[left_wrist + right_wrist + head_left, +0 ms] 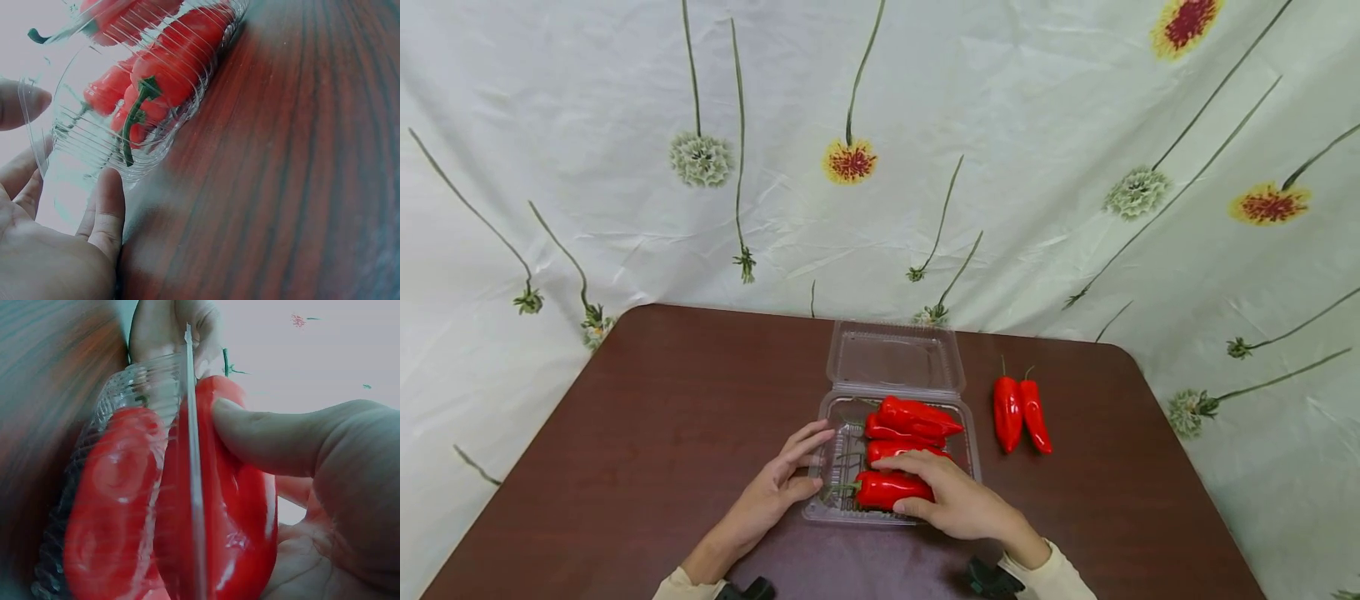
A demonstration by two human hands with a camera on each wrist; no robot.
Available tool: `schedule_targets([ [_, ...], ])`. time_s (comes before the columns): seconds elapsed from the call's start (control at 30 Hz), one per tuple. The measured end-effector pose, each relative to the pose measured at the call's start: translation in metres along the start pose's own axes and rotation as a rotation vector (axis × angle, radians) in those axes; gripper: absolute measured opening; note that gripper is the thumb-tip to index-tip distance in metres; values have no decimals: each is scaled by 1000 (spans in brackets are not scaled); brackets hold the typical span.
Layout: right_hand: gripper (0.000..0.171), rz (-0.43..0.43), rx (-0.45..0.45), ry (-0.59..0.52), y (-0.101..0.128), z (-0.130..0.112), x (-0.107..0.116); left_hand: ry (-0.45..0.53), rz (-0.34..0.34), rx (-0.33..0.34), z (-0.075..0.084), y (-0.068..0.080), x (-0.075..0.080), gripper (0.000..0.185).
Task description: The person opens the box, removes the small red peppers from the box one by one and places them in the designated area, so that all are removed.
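An open clear plastic clamshell container (pixel 972 433) sits mid-table, its lid (pixel 895 358) folded back. Several red peppers lie in its tray. My right hand (pixel 904 485) grips the nearest red pepper (pixel 880 492) at the tray's front, thumb on its near side; in the right wrist view the thumb presses this pepper (pixel 244 537) just inside the container rim (pixel 189 456). My left hand (pixel 808 467) rests straight fingers against the tray's left wall; in the left wrist view the hand (pixel 69 144) touches the ribbed container (pixel 94 147), green stems showing through.
Two more red peppers (pixel 1007 412) (pixel 1036 417) lie side by side on the brown table (pixel 662 417), right of the container. A flowered cloth (pixel 1000 167) hangs behind the table.
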State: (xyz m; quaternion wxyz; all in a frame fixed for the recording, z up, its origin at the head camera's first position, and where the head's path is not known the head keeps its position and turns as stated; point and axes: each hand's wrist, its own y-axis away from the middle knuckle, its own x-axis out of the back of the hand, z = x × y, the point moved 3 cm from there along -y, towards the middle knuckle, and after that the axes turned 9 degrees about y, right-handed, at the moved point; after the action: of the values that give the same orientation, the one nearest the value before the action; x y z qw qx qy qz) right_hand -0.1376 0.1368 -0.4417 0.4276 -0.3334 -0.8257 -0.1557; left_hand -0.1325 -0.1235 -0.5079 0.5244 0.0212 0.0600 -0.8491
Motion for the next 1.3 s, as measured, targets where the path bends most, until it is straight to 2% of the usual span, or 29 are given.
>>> schedule_targets([
  [0.33,59,65,-37,-26,5,7,15,37,-4,17,0,0,0,59],
  [0.5,67,118,-24,-61,8,12,23,23,-2,-7,0,1,2,58],
  [0.63,66,152,-12,-129,11,17,30,21,-3,-11,0,3,2,58],
  [0.8,59,181,-41,-181,16,25,42,26,-12,10,0,3,0,59],
  [1.03,51,263,-73,-120,28,35,60,22,-7,19,-1,2,0,60],
  [1.3,54,312,-168,-93,39,45,75,31,-6,17,0,1,-1,59],
])
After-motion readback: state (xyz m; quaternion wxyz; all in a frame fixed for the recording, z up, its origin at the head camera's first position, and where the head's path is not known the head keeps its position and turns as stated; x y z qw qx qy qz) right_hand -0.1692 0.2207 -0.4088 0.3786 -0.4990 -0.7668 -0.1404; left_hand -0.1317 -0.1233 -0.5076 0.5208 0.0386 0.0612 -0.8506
